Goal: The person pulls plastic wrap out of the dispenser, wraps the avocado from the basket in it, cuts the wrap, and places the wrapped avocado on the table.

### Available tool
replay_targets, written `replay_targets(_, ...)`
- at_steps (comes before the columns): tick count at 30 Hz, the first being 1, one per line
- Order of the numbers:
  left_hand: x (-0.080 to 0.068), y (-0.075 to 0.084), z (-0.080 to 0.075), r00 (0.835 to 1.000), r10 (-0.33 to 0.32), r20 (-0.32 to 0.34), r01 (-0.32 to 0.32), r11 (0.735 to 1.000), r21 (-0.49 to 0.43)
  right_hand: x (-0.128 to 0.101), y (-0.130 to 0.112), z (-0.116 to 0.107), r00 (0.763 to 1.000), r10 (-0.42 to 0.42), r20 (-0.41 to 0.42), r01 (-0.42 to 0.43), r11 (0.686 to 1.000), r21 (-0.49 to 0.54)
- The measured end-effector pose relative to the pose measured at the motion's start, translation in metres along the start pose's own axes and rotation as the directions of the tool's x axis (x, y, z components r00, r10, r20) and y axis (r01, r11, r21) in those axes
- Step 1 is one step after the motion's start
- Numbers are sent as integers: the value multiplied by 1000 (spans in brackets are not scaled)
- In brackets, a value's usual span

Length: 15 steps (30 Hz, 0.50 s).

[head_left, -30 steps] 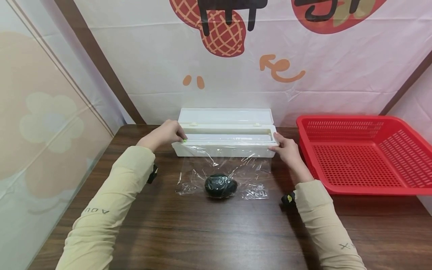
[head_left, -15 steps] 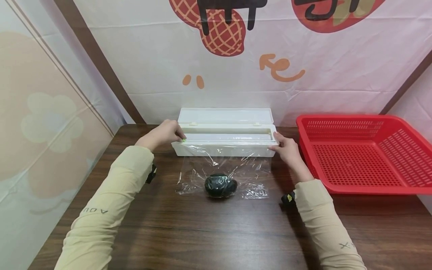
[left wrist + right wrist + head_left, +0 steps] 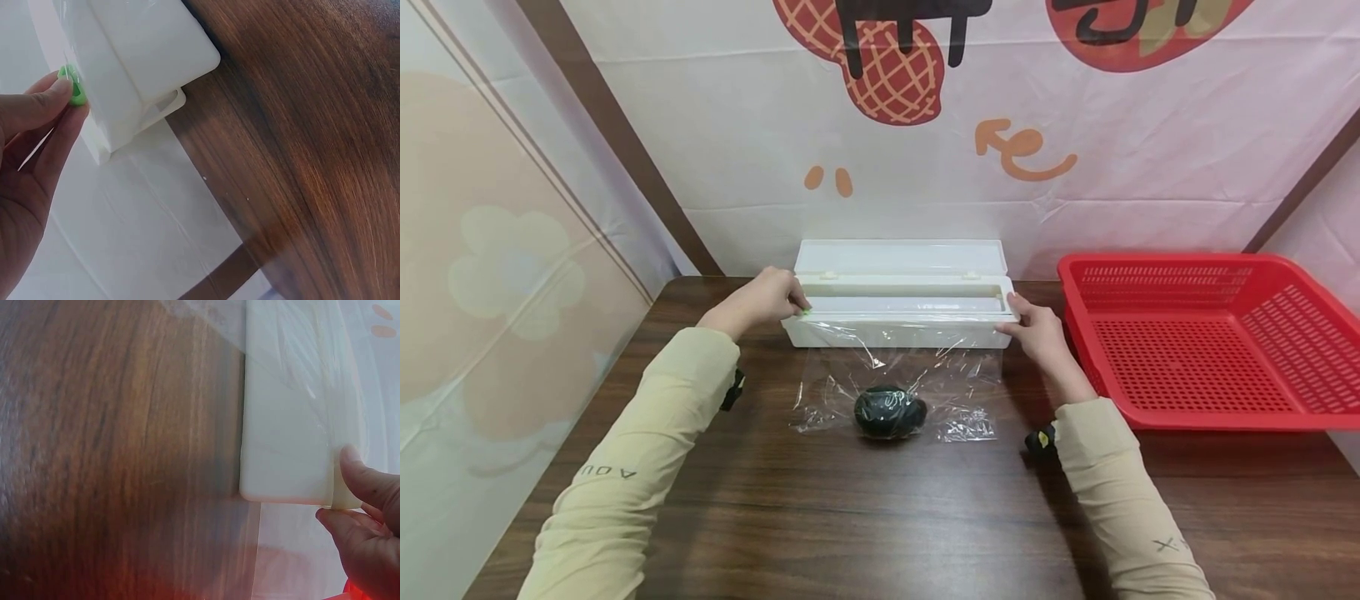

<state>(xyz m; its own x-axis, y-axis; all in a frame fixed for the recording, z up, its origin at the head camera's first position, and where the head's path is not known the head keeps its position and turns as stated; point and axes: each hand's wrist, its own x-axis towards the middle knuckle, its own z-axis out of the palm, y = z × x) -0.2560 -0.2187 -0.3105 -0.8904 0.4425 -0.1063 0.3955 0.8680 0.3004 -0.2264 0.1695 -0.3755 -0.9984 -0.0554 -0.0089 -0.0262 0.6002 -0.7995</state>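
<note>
A white cling film dispenser (image 3: pixel 895 335) stands at the back of the table, its lid (image 3: pixel 901 257) raised. My left hand (image 3: pixel 762 297) pinches a small green slider (image 3: pixel 76 87) at the dispenser's left end, thumb on top. My right hand (image 3: pixel 1039 335) grips the right end, with the thumb (image 3: pixel 357 472) on the front edge and fingers at the end wall. Clear cling film (image 3: pixel 970 425) runs from the dispenser down over a dark, glossy, rounded thing (image 3: pixel 889 412) on the table. The film's front corners are crumpled.
A red plastic basket (image 3: pixel 1195 421) stands to the right, close to my right forearm. Behind the dispenser hangs a printed cloth (image 3: pixel 910 167), and another covers the left side. The dark wooden table (image 3: pixel 880 525) extends towards me.
My left hand and forearm have shifted very slightly to the left, with the green slider still pinched. The right hand, dispenser, film and dark thing look the same.
</note>
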Motion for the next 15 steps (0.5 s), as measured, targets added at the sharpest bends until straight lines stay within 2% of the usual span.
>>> replay_targets(15, -4, -2, 0, 998, 58, -30, -57, 998, 37, 0, 1, 1, 1000, 6, -3, -6, 1000, 7)
